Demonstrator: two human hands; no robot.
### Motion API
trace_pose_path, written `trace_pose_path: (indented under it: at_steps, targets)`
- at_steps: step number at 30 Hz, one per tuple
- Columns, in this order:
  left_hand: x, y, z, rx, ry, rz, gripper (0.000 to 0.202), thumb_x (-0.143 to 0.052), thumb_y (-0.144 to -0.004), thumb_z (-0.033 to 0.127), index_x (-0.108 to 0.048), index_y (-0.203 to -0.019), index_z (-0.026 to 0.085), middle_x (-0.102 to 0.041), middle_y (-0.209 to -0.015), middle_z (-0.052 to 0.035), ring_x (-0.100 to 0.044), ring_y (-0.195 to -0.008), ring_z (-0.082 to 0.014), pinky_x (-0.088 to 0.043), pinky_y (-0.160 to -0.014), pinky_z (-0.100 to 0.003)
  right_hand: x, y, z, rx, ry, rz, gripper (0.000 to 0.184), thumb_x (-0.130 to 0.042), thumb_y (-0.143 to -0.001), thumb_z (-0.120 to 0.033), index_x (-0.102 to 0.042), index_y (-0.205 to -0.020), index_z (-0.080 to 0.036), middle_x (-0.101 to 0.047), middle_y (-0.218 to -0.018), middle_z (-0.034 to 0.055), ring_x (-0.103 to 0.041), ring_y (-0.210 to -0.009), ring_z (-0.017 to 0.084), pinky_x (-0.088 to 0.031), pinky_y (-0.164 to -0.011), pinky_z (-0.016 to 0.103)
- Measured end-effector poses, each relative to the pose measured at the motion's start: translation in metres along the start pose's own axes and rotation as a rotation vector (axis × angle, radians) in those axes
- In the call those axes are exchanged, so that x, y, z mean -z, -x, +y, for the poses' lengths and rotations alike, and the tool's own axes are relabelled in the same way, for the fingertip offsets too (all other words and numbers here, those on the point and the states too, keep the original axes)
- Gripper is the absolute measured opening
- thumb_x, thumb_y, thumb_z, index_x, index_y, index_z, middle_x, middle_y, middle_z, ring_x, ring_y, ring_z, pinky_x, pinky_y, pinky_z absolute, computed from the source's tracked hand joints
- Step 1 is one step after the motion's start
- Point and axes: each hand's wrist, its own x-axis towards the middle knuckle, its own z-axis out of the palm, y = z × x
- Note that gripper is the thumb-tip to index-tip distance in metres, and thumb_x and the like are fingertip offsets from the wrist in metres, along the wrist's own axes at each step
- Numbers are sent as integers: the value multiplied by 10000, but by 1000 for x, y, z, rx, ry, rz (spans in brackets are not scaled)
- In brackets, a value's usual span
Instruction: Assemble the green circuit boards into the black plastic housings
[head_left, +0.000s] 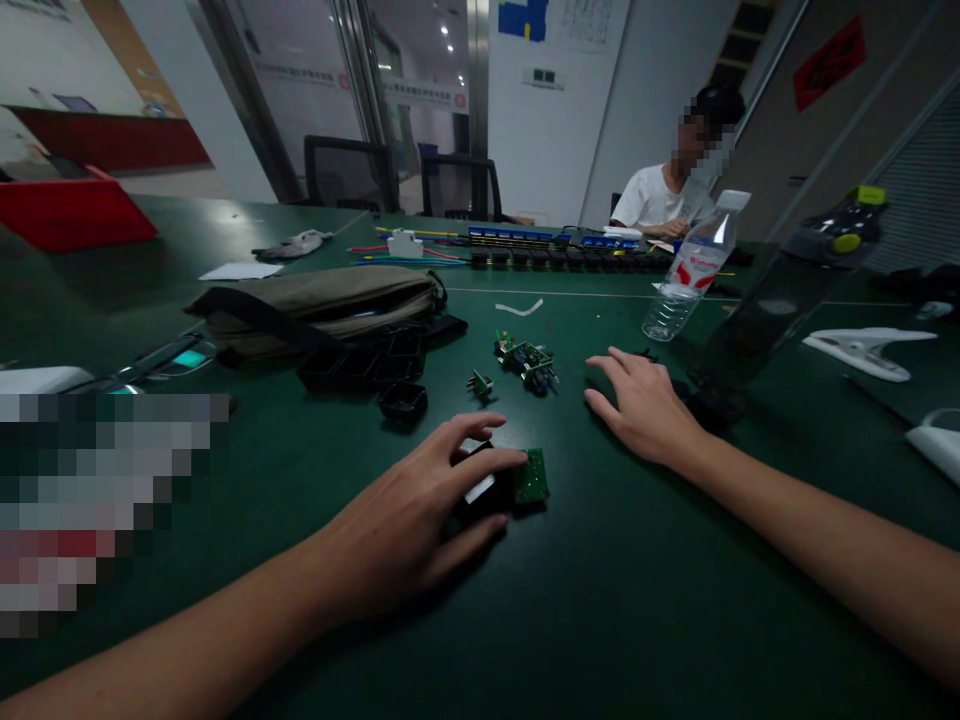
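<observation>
My left hand (416, 515) lies on the dark green table (600, 600) with its fingers wrapped over a small black and white part (480, 487) that carries a green circuit board (532, 477) at its right end. My right hand (645, 405) rests flat on the table to the right, fingers stretched out and holding nothing. Just beyond both hands lie a few small green circuit boards (525, 360) with components, and one smaller piece (480, 384) beside them.
Black plastic housings (375, 370) and an olive bag (322, 305) sit at the left. A clear water bottle (694, 265) leans at the right, near a white clamp (862, 350). Rows of black parts (562, 255) line the far side, where another person (667, 190) sits.
</observation>
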Motion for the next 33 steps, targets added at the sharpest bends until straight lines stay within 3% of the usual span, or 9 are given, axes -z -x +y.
trace_pose_path:
  at_steps: [4,9,14,18,21,26,29,33]
  targets:
    - [2,-1,2,22,1,-26,433,-577,-932,320,-532,-1360,360,-408,-1500,-73,-558,-1250,-286,-554,-990,-476,3,0,-3,-9,67,-107,451,-378,-1011,-421,-591,-1291,-138,-650,-1284,202,-575,-1233,370,-402,-998,566]
    - [4,-3,5,31,25,-36,388,-573,-931,302,-554,-1318,325,-443,-1455,-79,-569,-1219,-269,-546,-997,-465,10,11,-16,71,38,-106,358,-453,-989,-370,-639,-1188,-138,-696,-1191,177,-643,-1095,334,-436,-953,542]
    - [4,-5,0,34,50,-24,312,-565,-937,302,-570,-1248,281,-517,-1364,-78,-593,-1154,-233,-553,-963,-423,13,25,-31,386,-282,-87,218,-503,-945,-215,-681,-1049,-141,-710,-1155,136,-653,-1064,235,-517,-909,391]
    - [3,-6,-3,34,82,-8,352,-581,-929,318,-539,-1274,256,-590,-1262,-77,-607,-1104,-218,-540,-960,-406,14,29,-40,470,-540,-56,175,-520,-911,-141,-667,-1005,-154,-725,-1076,102,-677,-1001,185,-538,-883,340]
    - [4,-7,-2,78,76,19,425,-636,-882,350,-518,-1272,229,-626,-1194,-81,-615,-1077,-235,-535,-947,-421,17,31,-46,448,-625,-59,210,-569,-894,-197,-642,-1089,-168,-693,-1119,106,-659,-1029,204,-540,-892,369]
    - [6,-8,-1,141,35,31,532,-671,-810,404,-495,-1265,191,-615,-1190,-116,-622,-1038,-260,-535,-903,-422,17,34,-64,422,-616,-140,483,-618,-829,-276,-552,-1301,-198,-568,-1288,138,-576,-1168,272,-499,-975,453]
    - [7,-8,-2,149,1,-4,463,-625,-807,352,-524,-1221,171,-623,-1132,-115,-624,-975,-254,-530,-874,-425,10,30,-76,435,-503,-175,434,-605,-797,-210,-598,-1230,-197,-574,-1257,131,-565,-1140,274,-474,-997,471]
    - [6,-8,-3,140,-24,-14,400,-582,-810,314,-546,-1170,144,-624,-1060,-113,-606,-930,-243,-529,-848,-416,-1,16,-91,337,-452,-120,338,-565,-796,-158,-627,-1128,-168,-628,-1114,117,-597,-1032,251,-494,-929,432]
